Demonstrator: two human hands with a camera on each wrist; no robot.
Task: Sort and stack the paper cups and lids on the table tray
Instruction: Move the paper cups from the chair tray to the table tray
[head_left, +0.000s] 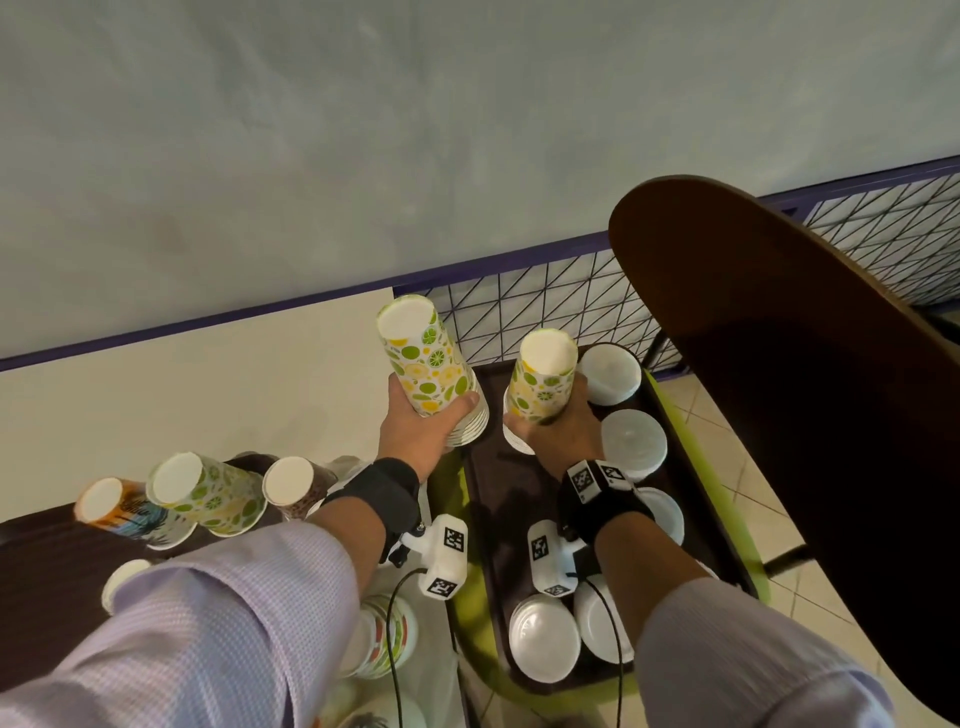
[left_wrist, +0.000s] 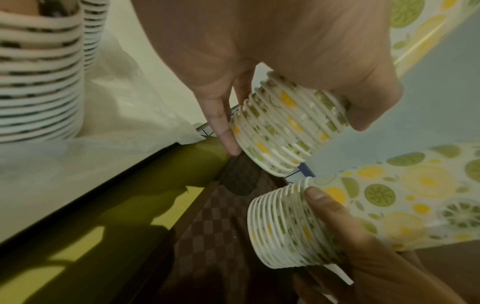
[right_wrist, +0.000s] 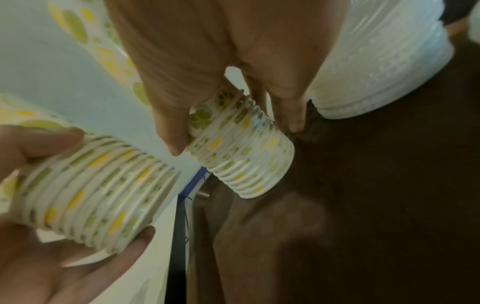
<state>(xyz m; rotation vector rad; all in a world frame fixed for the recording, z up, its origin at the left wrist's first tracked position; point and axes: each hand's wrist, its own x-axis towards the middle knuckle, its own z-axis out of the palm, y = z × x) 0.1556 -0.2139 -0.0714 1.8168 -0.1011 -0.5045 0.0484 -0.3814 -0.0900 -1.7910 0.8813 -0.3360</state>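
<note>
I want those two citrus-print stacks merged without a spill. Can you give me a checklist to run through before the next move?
1. Left hand grips the left upside-down citrus-print paper cup stack: ok.
2. Right hand grips the right upside-down citrus-print paper cup stack: ok.
3. Patterns match: ok.
4. Stacks apart, not snagged: ok.
5. Dark checkered tray bare below the right stack: ok.
6. Rims undamaged: cannot tell.
</note>
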